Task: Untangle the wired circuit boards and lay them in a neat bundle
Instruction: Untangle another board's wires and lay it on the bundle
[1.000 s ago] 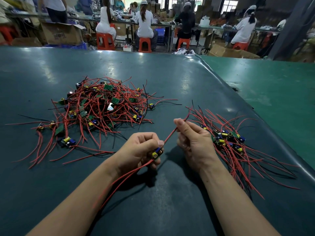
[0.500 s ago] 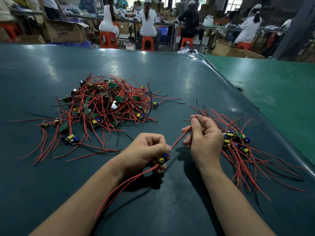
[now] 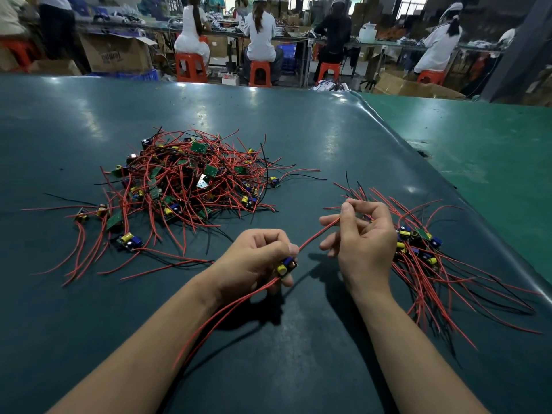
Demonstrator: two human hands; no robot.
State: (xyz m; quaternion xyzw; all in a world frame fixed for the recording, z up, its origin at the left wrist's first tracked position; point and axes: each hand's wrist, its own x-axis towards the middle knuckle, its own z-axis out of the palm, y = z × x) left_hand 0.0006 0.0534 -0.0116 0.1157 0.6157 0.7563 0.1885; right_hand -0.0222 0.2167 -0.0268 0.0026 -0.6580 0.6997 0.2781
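Closest to the camera, two bare forearms reach forward over a dark teal table [image 3: 286, 369], with bare surface between and under them. The left hand [image 3: 254, 258] is curled into a fist around a small circuit board [image 3: 286, 265] with a yellow and a blue part; its red wires trail back under the left wrist toward the near edge. One red wire [image 3: 316, 236] runs taut from that board up to the right hand [image 3: 363, 234], which pinches it between thumb and forefinger, the other fingers loosely bent. Just beside the right hand, to the right, lies the sorted bundle [image 3: 418, 243], boards clustered together and wires fanning toward the table's right edge, where the dark cover ends against a brighter green surface [image 3: 493, 150]. Farther back and to the left sits the tangled pile [image 3: 191, 180] of boards and red and black wires, with stray boards and wires spread around it. Bare table stretches beyond the pile to the far edge. Past it, people in white sit on orange stools [image 3: 191, 67] at workbenches.
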